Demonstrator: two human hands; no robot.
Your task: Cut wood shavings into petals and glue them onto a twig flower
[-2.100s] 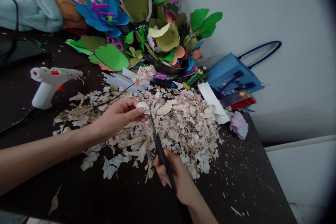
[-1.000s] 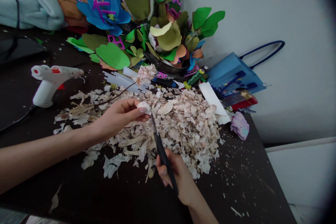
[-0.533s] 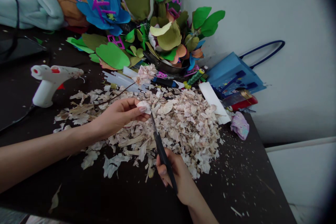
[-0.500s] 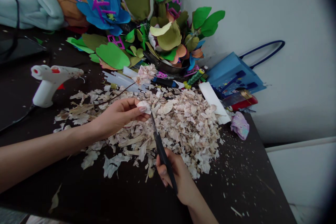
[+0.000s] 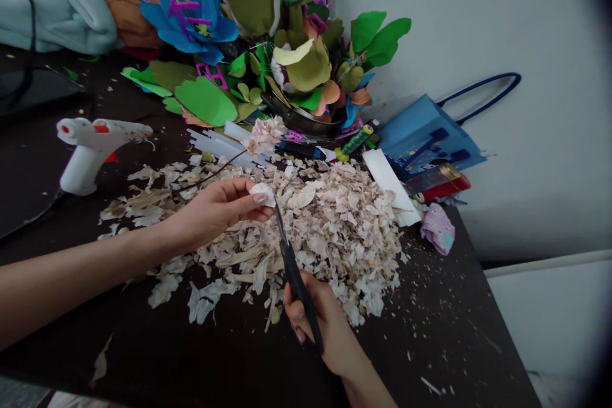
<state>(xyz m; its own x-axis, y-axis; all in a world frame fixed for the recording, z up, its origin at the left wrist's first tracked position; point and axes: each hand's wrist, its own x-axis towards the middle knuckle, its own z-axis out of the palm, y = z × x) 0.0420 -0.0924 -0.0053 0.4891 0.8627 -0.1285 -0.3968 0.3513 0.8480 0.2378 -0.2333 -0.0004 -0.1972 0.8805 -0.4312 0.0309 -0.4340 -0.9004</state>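
Observation:
Between thumb and fingers, my left hand [image 5: 227,207] pinches a small whitish petal-like piece [image 5: 264,194]. My right hand [image 5: 318,315] is wrapped round the black handles of a pair of scissors [image 5: 291,268]. The blades point up and away, and their tips meet the right edge of the pale piece. Beneath both hands spreads a wide heap of dry, pale petal scraps [image 5: 329,223]. Just beyond my left hand, a thin brown stem with a pinkish-white flower [image 5: 265,135] lies over the heap.
To the left stands a white glue gun [image 5: 90,150], its cord trailing off. Colourful craft flowers [image 5: 205,19] fill the back. Translucent sticks [image 5: 215,145], a green thread spool [image 5: 356,140], a white strip [image 5: 386,182], a blue bag [image 5: 425,131] and a crumpled lilac piece [image 5: 438,229] lie behind and right.

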